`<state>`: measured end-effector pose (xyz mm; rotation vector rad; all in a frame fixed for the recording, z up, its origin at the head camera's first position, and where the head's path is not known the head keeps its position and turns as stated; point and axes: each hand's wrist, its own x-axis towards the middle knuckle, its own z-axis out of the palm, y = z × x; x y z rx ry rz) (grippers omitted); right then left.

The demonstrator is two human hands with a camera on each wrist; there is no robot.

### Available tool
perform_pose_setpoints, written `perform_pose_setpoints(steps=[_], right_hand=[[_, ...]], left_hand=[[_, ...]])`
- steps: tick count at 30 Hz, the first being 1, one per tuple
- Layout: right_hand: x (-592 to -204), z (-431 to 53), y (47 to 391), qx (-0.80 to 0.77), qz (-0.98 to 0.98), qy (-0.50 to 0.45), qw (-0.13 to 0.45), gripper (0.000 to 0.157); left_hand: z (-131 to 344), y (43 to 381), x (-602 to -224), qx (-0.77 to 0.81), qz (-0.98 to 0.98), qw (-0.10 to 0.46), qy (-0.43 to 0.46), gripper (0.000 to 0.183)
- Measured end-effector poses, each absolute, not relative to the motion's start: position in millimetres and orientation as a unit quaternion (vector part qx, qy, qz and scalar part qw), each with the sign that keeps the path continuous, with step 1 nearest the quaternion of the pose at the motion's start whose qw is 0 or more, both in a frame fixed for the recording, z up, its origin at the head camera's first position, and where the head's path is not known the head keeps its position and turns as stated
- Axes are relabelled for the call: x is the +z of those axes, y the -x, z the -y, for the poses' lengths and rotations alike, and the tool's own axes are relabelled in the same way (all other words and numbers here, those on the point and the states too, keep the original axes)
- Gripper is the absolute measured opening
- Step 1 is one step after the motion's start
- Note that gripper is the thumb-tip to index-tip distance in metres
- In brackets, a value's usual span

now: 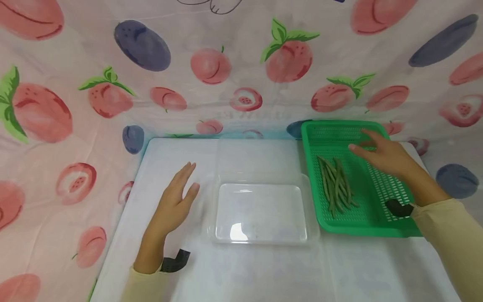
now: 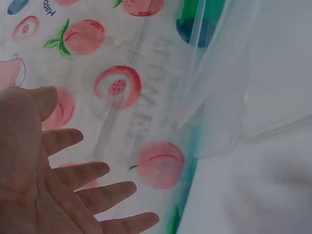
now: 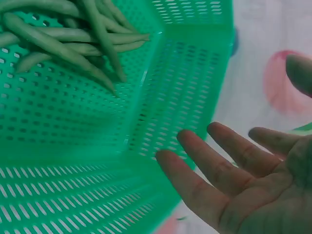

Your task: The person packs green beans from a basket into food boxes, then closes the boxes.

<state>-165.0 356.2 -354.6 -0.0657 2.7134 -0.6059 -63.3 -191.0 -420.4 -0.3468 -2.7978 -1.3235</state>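
A green plastic basket [image 1: 371, 228] with slotted walls stands at the right of the table. Inside, toward its left side, lies a small heap of green beans [image 1: 337, 184], also seen in the right wrist view. My right hand [image 1: 388, 155] hovers over the basket's right part, fingers spread and holding nothing. In the middle of the table sits a clear plastic container [image 1: 260, 214] with its lid-like clear flap [image 1: 260, 159] raised behind it. Left of the container my left hand [image 1: 173, 201] is held in the air, fingers extended, touching nothing.
The white table [image 1: 264, 272] ends at the back against a fruit-printed sheet [image 1: 241, 63], which also hangs at the left and right. Black straps [image 1: 175, 261] show at both wrists. The basket stands close against the container's right side.
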Motion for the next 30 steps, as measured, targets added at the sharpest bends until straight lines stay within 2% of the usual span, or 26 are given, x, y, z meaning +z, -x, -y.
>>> perform_pose_setpoints(steps=[5, 8, 15, 22, 30], right_hand=[[-374.5, -367.5, 177.0, -0.315, -0.918, -0.023, 0.239, 0.105], [-389.1, -376.7, 182.2, -0.386, -0.877, -0.049, 0.282, 0.103], [-412.4, -385.8, 183.2, -0.446, -0.828, -0.08, 0.331, 0.096], [-429.2, -384.9, 183.9, -0.468, -0.804, -0.105, 0.35, 0.093], [-442.1, -383.6, 188.4, -0.494, -0.772, -0.122, 0.381, 0.093]], left_hand=[[177.3, 63.4, -436.4, -0.476, 0.876, -0.014, 0.076, 0.058], [170.9, 63.9, -449.8, -0.51, 0.858, -0.043, 0.048, 0.058], [162.1, 64.9, -473.2, -0.58, 0.81, -0.09, 0.004, 0.056], [154.5, 70.6, -487.2, -0.64, 0.764, -0.077, 0.0, 0.058], [150.7, 67.7, -516.8, -0.772, 0.634, -0.049, -0.018, 0.052]])
